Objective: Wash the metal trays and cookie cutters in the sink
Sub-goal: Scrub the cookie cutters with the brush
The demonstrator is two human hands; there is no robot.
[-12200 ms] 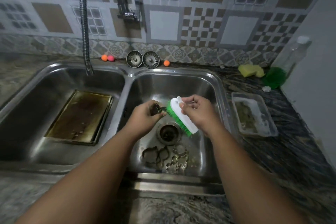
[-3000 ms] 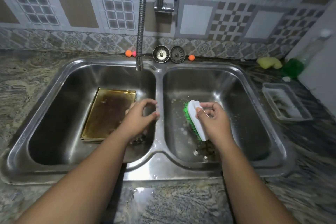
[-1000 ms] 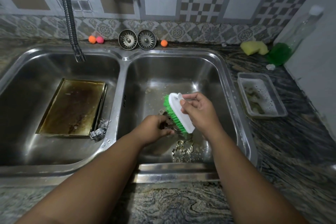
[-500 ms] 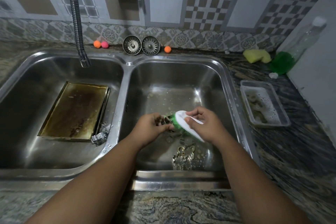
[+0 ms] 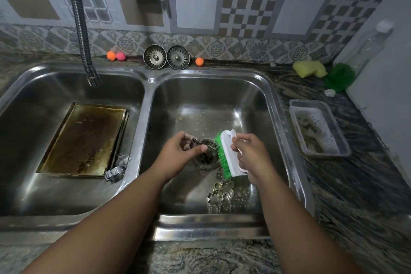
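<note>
Over the drain of the right sink basin [image 5: 262,104], my left hand [image 5: 180,154] pinches a small metal cookie cutter [image 5: 198,142]. My right hand [image 5: 252,158] grips a white scrub brush with green bristles [image 5: 226,154], bristles facing the cutter and close beside it. Several more cookie cutters [image 5: 220,193] lie on the basin floor near the front. A stained brown metal tray [image 5: 86,140] lies flat in the left basin [image 5: 33,196], with one shiny cutter [image 5: 115,172] at its near right corner.
A flexible tap hose [image 5: 81,26] hangs over the left basin. Two drain strainers [image 5: 166,57] and small coloured balls [image 5: 115,55] line the back rim. On the right counter sit a soapy plastic container [image 5: 320,129], a yellow sponge [image 5: 309,69], a green scrubber [image 5: 340,77] and a clear bottle [image 5: 369,46].
My right hand has turned the brush from flat over the cutter to upright on its edge. My left hand still holds the cutter above the drain.
</note>
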